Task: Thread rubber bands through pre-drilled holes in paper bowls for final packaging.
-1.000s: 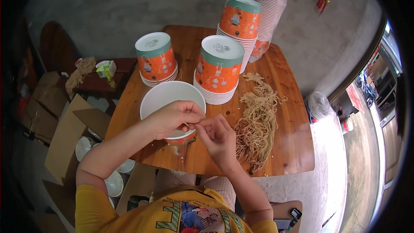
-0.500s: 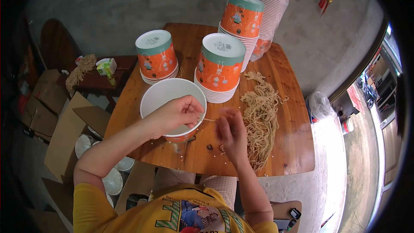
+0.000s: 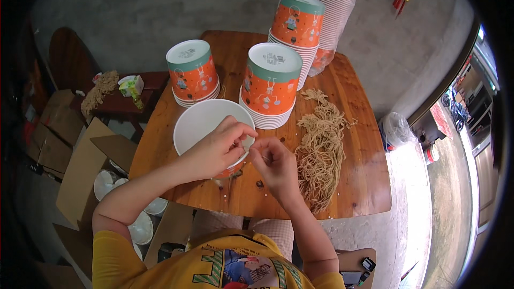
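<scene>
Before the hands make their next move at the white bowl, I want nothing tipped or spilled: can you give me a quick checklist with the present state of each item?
1. Open white paper bowl upright on the round wooden table: ok.
2. Left hand resting over the bowl's near rim: ok.
3. Right hand beside it, fingertips close to the left hand's: ok; what they pinch: cannot tell.
4. Pile of tan string lying within the table, right of the hands: ok.
5. Three stacks of orange upturned paper bowls standing behind the hands, apart from them: ok.
</scene>
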